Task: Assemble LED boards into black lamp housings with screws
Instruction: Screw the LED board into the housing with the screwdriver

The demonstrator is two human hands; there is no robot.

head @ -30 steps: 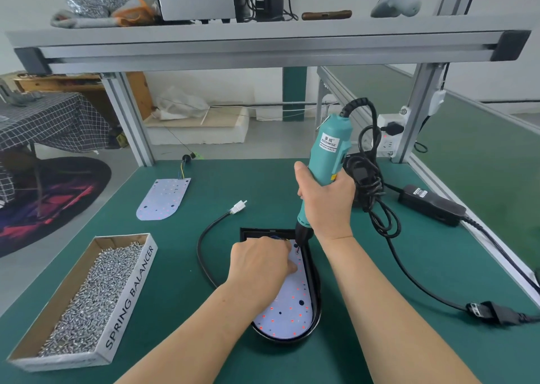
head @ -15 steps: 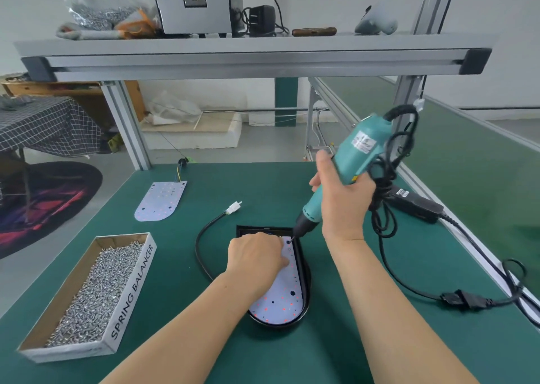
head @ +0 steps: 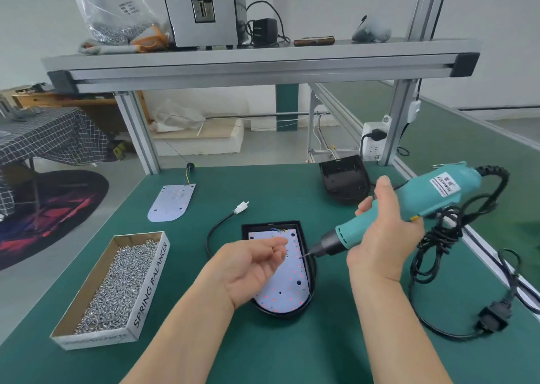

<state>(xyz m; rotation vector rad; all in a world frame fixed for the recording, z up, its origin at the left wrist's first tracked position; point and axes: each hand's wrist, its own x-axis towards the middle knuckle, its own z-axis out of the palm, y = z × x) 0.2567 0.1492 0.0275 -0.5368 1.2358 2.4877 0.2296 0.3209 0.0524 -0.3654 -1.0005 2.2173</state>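
A black lamp housing [head: 271, 225] lies on the green mat with a white LED board [head: 292, 291] seated in it. My left hand [head: 248, 268] hovers over the board's left side, palm turned up and fingers curled towards the thumb; anything between them is hidden. My right hand [head: 382, 237] grips a teal electric screwdriver [head: 438, 192], tilted down to the left. Its bit points at the housing's right edge, just right of my left fingertips. An open cardboard box of screws [head: 117, 281] stands to the left.
A spare LED board [head: 171, 201] lies at the back left, and a second black housing [head: 344, 179] at the back right. The housing's black cable ends in a white connector [head: 241, 208]. The screwdriver's coiled cord [head: 438, 237] trails along the right edge. A shelf beam [head: 263, 68] spans overhead.
My left hand has lifted off the board and turned palm up. The screwdriver has swung from upright to a low slant, its bit off the board's top and now at the housing's right edge.
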